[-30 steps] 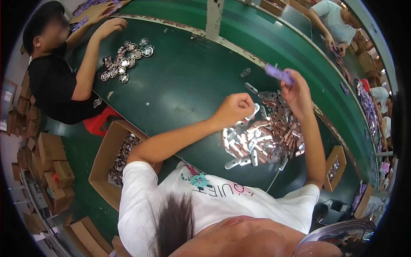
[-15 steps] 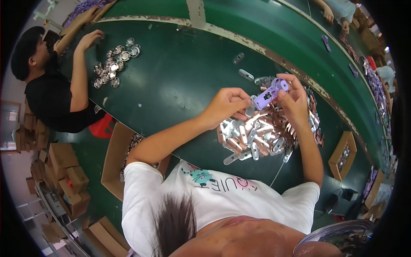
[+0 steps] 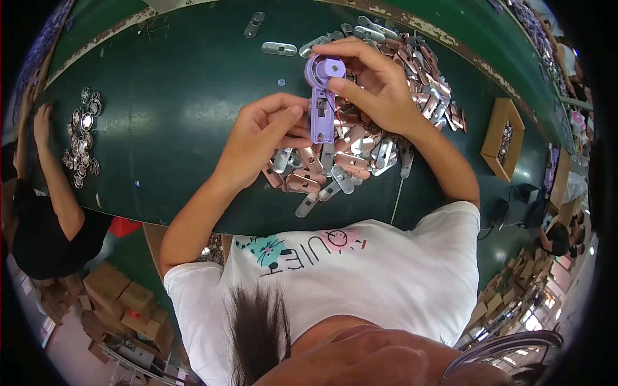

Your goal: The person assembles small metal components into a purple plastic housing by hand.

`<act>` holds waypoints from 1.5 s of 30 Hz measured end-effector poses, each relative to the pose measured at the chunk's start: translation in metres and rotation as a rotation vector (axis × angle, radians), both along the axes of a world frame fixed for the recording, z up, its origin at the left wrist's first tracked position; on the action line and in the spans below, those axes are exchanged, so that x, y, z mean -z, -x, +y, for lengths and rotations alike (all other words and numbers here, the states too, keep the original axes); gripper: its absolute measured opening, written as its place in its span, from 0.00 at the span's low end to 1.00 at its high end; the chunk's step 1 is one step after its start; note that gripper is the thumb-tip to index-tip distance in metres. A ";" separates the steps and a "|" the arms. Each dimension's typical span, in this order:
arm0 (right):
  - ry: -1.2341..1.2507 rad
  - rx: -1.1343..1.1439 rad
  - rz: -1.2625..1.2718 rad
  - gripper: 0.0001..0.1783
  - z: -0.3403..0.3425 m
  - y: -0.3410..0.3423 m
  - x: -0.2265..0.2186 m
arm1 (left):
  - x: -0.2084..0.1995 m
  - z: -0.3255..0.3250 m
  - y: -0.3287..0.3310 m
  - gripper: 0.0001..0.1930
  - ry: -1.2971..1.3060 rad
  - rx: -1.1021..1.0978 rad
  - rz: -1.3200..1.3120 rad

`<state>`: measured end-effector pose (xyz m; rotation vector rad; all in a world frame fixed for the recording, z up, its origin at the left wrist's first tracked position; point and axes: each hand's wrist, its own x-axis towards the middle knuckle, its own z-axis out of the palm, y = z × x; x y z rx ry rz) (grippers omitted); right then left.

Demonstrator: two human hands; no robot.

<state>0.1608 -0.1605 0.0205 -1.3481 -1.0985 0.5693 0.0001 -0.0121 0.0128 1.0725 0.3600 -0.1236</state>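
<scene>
My right hand (image 3: 380,87) is closed round the round head of a purple plastic housing (image 3: 322,114), thumb on its near side and fingers over the top. The housing has a long hollow handle pointing toward me, with a thin red wire beside it. At the handle's left edge my left hand (image 3: 261,132) has its fingers bent together. A thin greyish edge shows between these fingertips and the handle; what they pinch is mostly hidden. Beneath both hands spreads a pile of oval metal plates (image 3: 351,161), silver and copper-coloured, with small cutouts.
Two loose silver plates, one being a flat plate (image 3: 279,49), lie beyond my left hand. Round shiny metal parts (image 3: 82,138) are grouped at the left, near a co-worker's arm (image 3: 61,186). A cardboard box (image 3: 494,138) of small parts stands right. The green table's raised rim (image 3: 412,29) runs behind.
The view has shifted, with the pile and hands now further left in it. The housing has turned from slanted to nearly upright in the picture, still in my right hand.
</scene>
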 end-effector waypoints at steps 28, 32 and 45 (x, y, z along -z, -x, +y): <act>0.082 -0.034 0.451 0.26 0.004 0.010 0.006 | 0.001 -0.018 0.005 0.08 -0.262 -0.072 -0.151; 0.269 -0.119 0.543 0.24 0.002 0.009 0.001 | 0.009 -0.021 0.007 0.07 -0.444 -0.061 -0.196; 0.193 -0.046 0.634 0.23 0.004 0.017 0.003 | 0.003 -0.015 0.007 0.10 -0.286 0.044 -0.068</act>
